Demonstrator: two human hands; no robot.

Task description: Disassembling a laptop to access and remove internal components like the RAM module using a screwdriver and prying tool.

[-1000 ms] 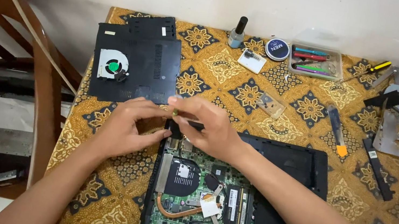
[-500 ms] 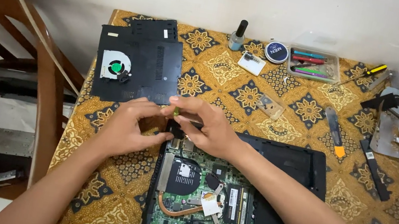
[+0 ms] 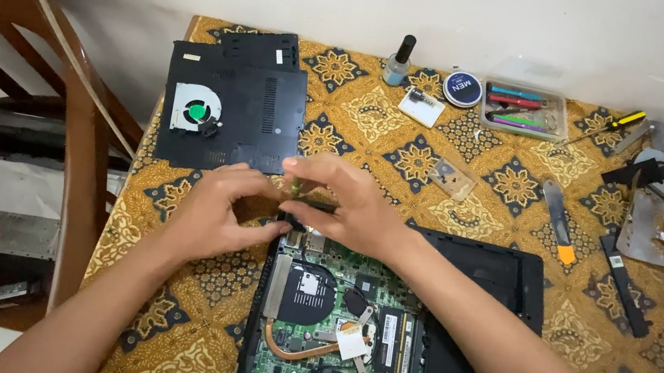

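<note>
An opened black laptop base (image 3: 506,281) lies on the patterned cloth, its green circuit board (image 3: 347,308) and copper heat pipe (image 3: 293,353) exposed. My left hand (image 3: 223,213) and my right hand (image 3: 343,202) meet at the laptop's far left corner. Both pinch a small dark part (image 3: 305,209) there, mostly hidden by the fingers. What the part is I cannot tell.
A black cover panel (image 3: 261,97) with a fan (image 3: 195,110) on it lies at the back left. Small bottle (image 3: 400,60), round tin (image 3: 462,88), tray of tools (image 3: 523,108), screwdriver (image 3: 611,126), metal brackets (image 3: 653,225) and pry tools (image 3: 558,222) lie to the right. A wooden chair (image 3: 79,124) stands left.
Both hands stay at the laptop's far left corner; fingers shifted slightly on the small part. The view moved a little.
</note>
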